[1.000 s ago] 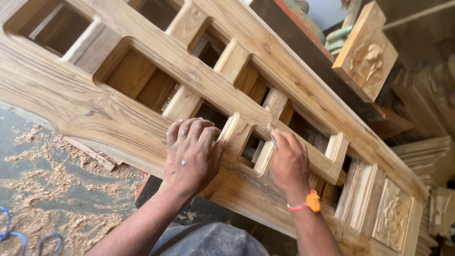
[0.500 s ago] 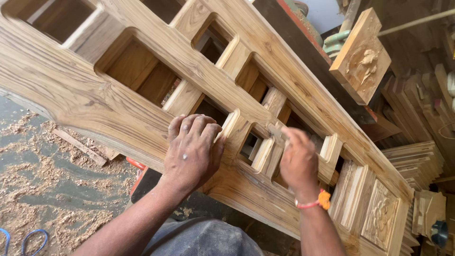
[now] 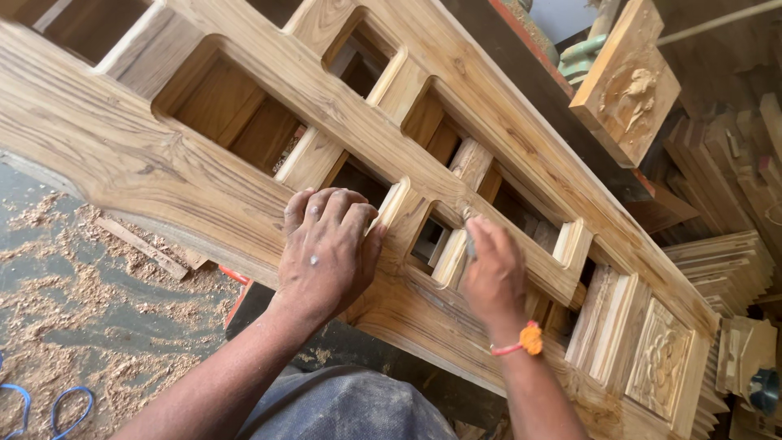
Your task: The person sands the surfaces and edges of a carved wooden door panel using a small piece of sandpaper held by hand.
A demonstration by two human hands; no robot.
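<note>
A long pale wooden frame (image 3: 244,90) with several rectangular openings slants across the view. My left hand (image 3: 326,248) lies flat on its lower rail, fingers curled over the edge of an opening. My right hand (image 3: 491,273) is closed on a small grey scraper piece (image 3: 469,236), only partly visible, and presses it against the short upright between two openings. A red thread with an orange bead (image 3: 529,338) circles my right wrist.
Wood shavings (image 3: 98,310) cover the grey floor at lower left, with a blue cord (image 3: 57,403). A carved square wooden panel (image 3: 627,81) leans at upper right. Stacked moulded boards (image 3: 717,269) fill the right side. A carved panel (image 3: 660,358) sits in the frame's lower end.
My right hand has slid back and forth along the short upright, rubbing with the scraper piece. My left hand has stayed on the rail. The view shifted slightly.
</note>
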